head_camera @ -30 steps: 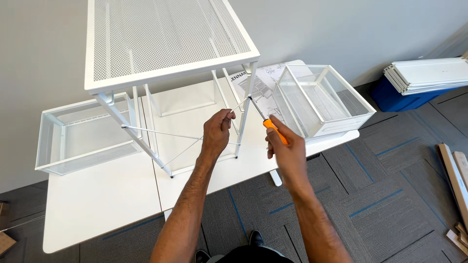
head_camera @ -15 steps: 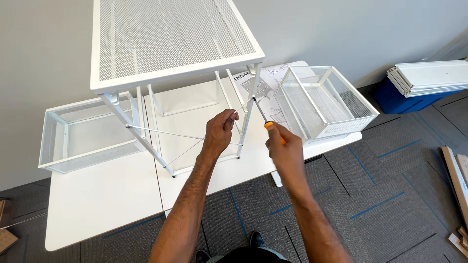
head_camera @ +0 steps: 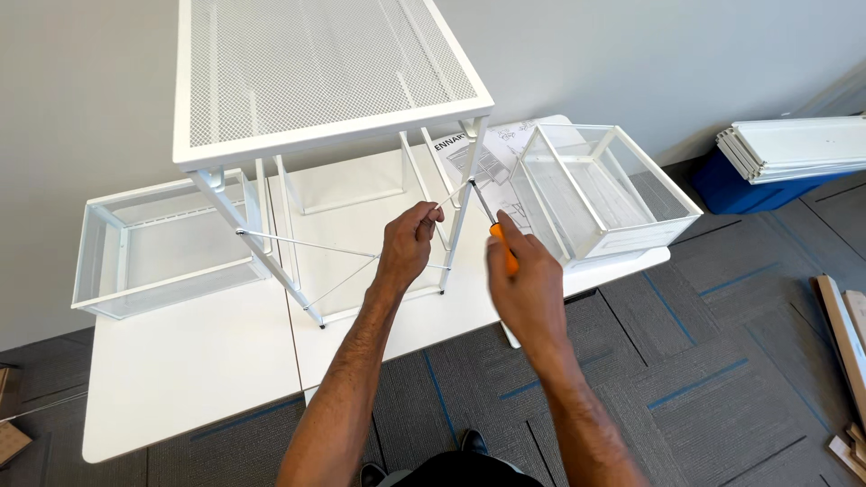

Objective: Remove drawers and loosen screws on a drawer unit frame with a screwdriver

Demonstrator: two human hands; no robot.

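Note:
A white metal frame with a mesh top (head_camera: 316,63) stands on a white table (head_camera: 180,370). My left hand (head_camera: 408,245) pinches the thin cross-brace rod (head_camera: 298,243) close to the frame's front right leg (head_camera: 460,212). My right hand (head_camera: 526,280) grips an orange-handled screwdriver (head_camera: 501,245). Its tip touches that leg just below the mesh top.
A white mesh basket (head_camera: 158,248) lies on the table at the left, another (head_camera: 600,189) at the right. An instruction sheet (head_camera: 487,162) lies behind the frame. Stacked white panels (head_camera: 794,149) rest on a blue box (head_camera: 749,189) at far right. Wooden pieces (head_camera: 848,334) lie on the carpet.
The view shifted slightly. My right hand dropped a little and the screwdriver now points up at the leg. My left hand stays on the rod.

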